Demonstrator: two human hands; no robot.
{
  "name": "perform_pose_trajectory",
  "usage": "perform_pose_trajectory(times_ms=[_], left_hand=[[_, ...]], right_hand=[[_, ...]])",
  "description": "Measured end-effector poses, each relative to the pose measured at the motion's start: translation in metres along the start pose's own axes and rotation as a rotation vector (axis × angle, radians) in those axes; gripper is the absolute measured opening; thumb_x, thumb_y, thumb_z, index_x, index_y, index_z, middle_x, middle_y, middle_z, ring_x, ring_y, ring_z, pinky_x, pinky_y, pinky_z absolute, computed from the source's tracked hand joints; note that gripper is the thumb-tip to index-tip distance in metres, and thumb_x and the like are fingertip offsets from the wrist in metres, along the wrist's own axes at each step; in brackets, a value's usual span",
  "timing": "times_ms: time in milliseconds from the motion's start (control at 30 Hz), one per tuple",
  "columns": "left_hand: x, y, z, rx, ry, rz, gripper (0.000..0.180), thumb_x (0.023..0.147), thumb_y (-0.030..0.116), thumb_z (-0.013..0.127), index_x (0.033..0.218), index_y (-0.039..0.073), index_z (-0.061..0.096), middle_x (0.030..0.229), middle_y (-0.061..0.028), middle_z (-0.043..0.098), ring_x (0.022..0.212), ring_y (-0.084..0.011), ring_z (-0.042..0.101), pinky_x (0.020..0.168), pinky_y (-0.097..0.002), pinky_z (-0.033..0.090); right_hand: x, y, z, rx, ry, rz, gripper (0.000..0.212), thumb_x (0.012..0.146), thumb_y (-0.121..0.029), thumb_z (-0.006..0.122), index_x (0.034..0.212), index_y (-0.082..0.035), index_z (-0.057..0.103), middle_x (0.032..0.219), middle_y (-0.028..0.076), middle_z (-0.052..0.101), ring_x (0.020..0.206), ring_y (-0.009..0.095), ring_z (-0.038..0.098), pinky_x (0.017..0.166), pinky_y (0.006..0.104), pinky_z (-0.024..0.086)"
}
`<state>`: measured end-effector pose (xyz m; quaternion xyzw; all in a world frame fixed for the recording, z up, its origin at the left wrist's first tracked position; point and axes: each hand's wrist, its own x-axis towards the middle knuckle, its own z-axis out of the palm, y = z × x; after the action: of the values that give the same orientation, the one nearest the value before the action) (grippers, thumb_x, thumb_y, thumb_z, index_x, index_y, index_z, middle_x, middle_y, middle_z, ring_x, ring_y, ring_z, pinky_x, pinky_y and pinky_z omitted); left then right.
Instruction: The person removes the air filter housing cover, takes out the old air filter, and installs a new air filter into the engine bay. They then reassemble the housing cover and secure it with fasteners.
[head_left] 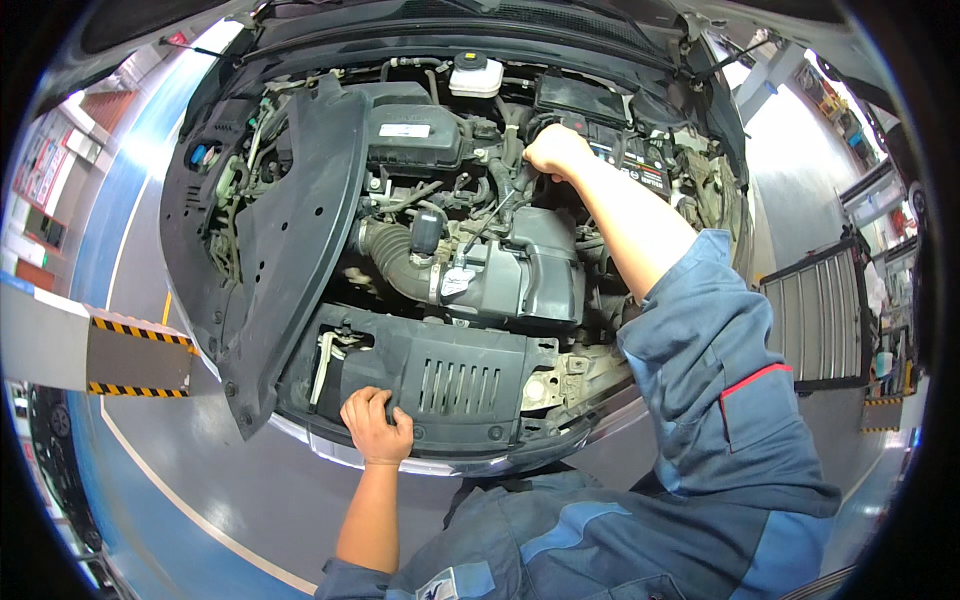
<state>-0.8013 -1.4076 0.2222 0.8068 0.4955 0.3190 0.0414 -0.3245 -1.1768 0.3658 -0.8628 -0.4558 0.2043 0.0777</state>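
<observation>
My right hand (560, 153) reaches deep into an open car engine bay, beside the black battery (632, 158). Its fingers are closed, and whatever they grip is hidden beneath them among dark hoses (503, 180). My left hand (377, 425) rests on the black plastic front cover (455, 375) at the near edge, fingers together and thumb apart, holding nothing. Between the hands sits the black air filter housing (548, 265), joined to a ribbed intake hose (392, 258). A white tag (457, 281) hangs on the intake. The black engine cover (410, 135) lies farther back.
A loose black trim panel (300, 240) lies slantwise across the bay's left side. The white fluid reservoir (475, 78) stands at the back. Left of the car is a lift post (130, 360) with striped edges; a grey tool cabinet (815, 320) stands at right.
</observation>
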Motion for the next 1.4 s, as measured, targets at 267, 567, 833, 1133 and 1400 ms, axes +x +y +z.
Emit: perform_pose_trajectory(times_ms=[267,567,833,1133,1400], left_hand=[[-0.001,-0.001,0.002,0.013,-0.029,0.009,0.034,0.074,0.017,0.064,0.105,0.004,0.067,0.113,-0.0152,0.063,0.111,-0.0373,0.058,0.101,-0.0515,0.043],[-0.001,-0.001,0.001,0.019,-0.071,0.001,0.036,0.074,0.017,0.064,0.106,0.003,0.067,0.115,-0.0158,0.062,0.112,-0.0379,0.057,0.101,-0.0516,0.042],[-0.002,-0.001,0.002,0.022,-0.042,0.002,0.036,0.074,0.018,0.064,0.107,0.003,0.067,0.115,-0.0161,0.061,0.111,-0.0380,0.057,0.101,-0.0517,0.043],[-0.001,-0.002,0.001,0.024,-0.042,0.005,0.037,0.074,0.020,0.065,0.107,0.004,0.066,0.115,-0.0162,0.061,0.110,-0.0380,0.058,0.100,-0.0519,0.043],[0.000,0.000,0.000,0.012,-0.050,0.012,0.038,0.073,0.015,0.065,0.109,0.002,0.066,0.114,-0.0178,0.060,0.110,-0.0392,0.057,0.101,-0.0524,0.042]], right_hand=[[-0.024,-0.005,-0.010,-0.051,0.161,-0.234,0.059,0.092,-0.051,0.076,0.120,0.001,0.074,0.123,0.025,0.075,0.118,0.038,0.073,0.101,0.0467,0.058],[-0.078,-0.050,-0.011,-0.174,0.199,-0.912,0.046,0.096,-0.051,0.073,0.119,-0.012,0.067,0.096,0.016,0.077,0.092,0.037,0.076,0.080,0.0505,0.060],[-0.101,-0.073,0.008,-0.306,0.122,-1.352,0.031,0.094,-0.036,0.076,0.110,-0.012,0.066,0.088,0.012,0.071,0.085,0.037,0.073,0.073,0.0492,0.058],[-0.071,-0.065,-0.031,-0.228,-0.096,-0.887,0.038,0.086,-0.015,0.069,0.123,-0.009,0.073,0.112,0.017,0.078,0.109,0.034,0.075,0.094,0.0475,0.058],[-0.077,-0.084,-0.033,-0.515,-0.074,-0.750,0.044,0.093,-0.036,0.069,0.121,-0.002,0.072,0.109,0.023,0.078,0.106,0.039,0.075,0.093,0.0499,0.059]])
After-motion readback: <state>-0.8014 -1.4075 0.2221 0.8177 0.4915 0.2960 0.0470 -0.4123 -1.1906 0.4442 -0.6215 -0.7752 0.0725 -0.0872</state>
